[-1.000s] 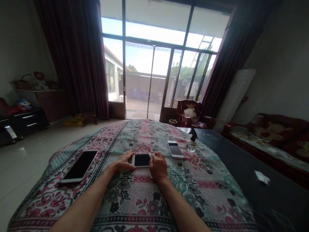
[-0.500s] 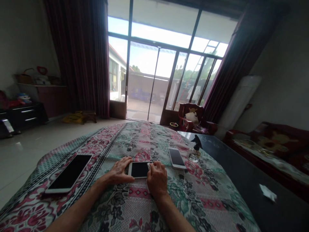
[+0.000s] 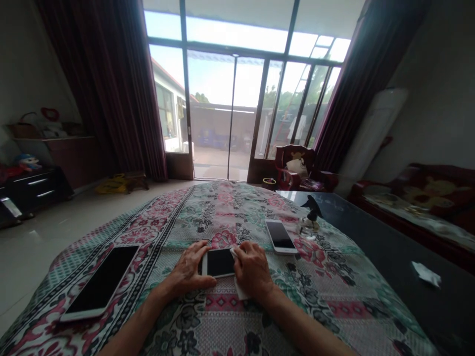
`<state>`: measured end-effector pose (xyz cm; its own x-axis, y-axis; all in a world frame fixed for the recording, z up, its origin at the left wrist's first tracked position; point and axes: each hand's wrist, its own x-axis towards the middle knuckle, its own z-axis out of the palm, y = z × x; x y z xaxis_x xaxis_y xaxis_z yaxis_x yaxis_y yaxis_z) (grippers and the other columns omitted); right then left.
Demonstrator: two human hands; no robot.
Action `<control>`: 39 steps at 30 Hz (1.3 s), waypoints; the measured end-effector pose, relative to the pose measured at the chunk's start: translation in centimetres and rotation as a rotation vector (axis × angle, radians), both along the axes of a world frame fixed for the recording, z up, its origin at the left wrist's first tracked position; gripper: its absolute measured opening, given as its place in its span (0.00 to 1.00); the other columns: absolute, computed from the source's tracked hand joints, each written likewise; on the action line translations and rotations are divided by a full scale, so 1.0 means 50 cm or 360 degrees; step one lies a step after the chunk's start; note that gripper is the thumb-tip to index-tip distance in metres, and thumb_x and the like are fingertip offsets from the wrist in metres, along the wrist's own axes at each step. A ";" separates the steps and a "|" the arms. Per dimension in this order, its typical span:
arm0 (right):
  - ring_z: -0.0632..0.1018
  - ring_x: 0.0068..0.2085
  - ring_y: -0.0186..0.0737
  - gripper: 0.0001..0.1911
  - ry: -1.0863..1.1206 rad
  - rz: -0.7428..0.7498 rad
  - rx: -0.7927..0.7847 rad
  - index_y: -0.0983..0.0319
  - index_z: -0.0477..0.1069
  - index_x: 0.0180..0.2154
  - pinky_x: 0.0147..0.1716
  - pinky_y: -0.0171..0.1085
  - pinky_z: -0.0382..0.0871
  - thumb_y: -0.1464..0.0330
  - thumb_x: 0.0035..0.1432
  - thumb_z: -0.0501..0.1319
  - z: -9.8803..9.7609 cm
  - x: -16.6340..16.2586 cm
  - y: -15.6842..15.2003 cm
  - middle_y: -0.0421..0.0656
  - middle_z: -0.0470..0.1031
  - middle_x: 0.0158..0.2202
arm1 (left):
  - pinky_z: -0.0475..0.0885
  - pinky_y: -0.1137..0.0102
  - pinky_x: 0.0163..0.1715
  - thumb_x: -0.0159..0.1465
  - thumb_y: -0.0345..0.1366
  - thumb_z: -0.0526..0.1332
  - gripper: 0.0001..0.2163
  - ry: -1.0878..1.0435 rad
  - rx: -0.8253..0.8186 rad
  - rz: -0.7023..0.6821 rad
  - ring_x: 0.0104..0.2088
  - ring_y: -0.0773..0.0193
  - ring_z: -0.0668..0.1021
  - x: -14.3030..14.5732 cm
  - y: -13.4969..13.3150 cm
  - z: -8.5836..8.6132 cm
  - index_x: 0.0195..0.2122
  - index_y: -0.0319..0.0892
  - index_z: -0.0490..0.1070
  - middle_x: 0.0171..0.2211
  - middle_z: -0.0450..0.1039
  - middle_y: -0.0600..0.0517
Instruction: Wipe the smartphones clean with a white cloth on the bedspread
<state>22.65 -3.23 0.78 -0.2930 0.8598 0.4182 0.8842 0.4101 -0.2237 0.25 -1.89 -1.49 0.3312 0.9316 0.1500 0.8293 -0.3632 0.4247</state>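
A small white phone (image 3: 219,262) with a dark screen lies flat on the floral cloth (image 3: 222,217) in front of me. My left hand (image 3: 187,272) rests against its left end, fingers curled round the edge. My right hand (image 3: 252,269) presses on its right end with a white wipe (image 3: 240,289) under the fingers. A larger dark-screened phone (image 3: 100,283) lies to the left. Another white phone (image 3: 281,236) lies to the right, apart from both hands.
A small glass stand with a dark bird figure (image 3: 309,217) sits by the right phone. A dark glass table (image 3: 389,257) with a crumpled white scrap (image 3: 426,273) adjoins the cloth on the right. Beyond it stand a sofa (image 3: 426,198), a wooden chair (image 3: 297,168) and glass doors.
The view has shifted slightly. Both hands stay on the middle phone, and the right hand has slid a little along its right end with the wipe.
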 end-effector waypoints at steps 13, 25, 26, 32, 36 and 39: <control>0.66 0.44 0.43 0.08 0.0078 0.0155 0.0061 0.59 0.69 0.40 0.45 0.42 0.57 0.67 0.60 0.54 -0.028 -0.081 -0.002 0.43 0.68 0.44 | 0.60 0.55 0.59 0.46 0.43 0.69 0.33 -0.0050 0.0267 -0.0058 0.60 0.45 0.64 -0.009 0.015 -0.044 0.54 0.38 0.67 0.59 0.62 0.40; 0.67 0.44 0.43 0.10 0.0112 0.0146 0.0037 0.60 0.71 0.39 0.45 0.42 0.57 0.67 0.62 0.52 -0.021 -0.079 -0.003 0.46 0.69 0.43 | 0.60 0.54 0.59 0.48 0.41 0.67 0.30 -0.0028 0.0271 -0.0062 0.60 0.47 0.64 0.000 0.001 -0.019 0.54 0.41 0.66 0.59 0.62 0.42; 0.66 0.44 0.44 0.10 0.0115 0.0143 0.0044 0.60 0.71 0.39 0.46 0.41 0.57 0.67 0.62 0.52 -0.022 -0.079 -0.003 0.46 0.69 0.43 | 0.60 0.53 0.59 0.48 0.41 0.67 0.30 -0.0023 0.0266 -0.0062 0.60 0.47 0.64 0.001 0.001 -0.017 0.54 0.41 0.66 0.59 0.62 0.42; 0.66 0.45 0.44 0.08 0.0096 0.0149 0.0032 0.61 0.71 0.39 0.47 0.42 0.56 0.69 0.58 0.56 -0.016 -0.078 -0.009 0.47 0.69 0.43 | 0.59 0.54 0.60 0.50 0.44 0.67 0.32 0.0031 0.0209 -0.0093 0.60 0.48 0.64 0.001 0.001 -0.009 0.55 0.40 0.65 0.60 0.61 0.40; 0.67 0.44 0.44 0.08 0.0102 0.0162 0.0043 0.61 0.72 0.38 0.47 0.41 0.57 0.69 0.58 0.55 -0.014 -0.076 -0.015 0.47 0.70 0.43 | 0.58 0.54 0.60 0.50 0.45 0.67 0.33 0.0043 0.0208 -0.0102 0.60 0.47 0.63 -0.001 0.002 -0.011 0.55 0.38 0.64 0.60 0.61 0.39; 0.68 0.44 0.44 0.09 0.0114 0.0178 0.0052 0.61 0.72 0.38 0.46 0.41 0.57 0.68 0.59 0.55 -0.018 -0.071 -0.013 0.46 0.70 0.43 | 0.59 0.54 0.60 0.51 0.45 0.67 0.32 0.0027 0.0227 -0.0110 0.61 0.48 0.63 -0.004 0.004 -0.017 0.55 0.40 0.64 0.60 0.60 0.39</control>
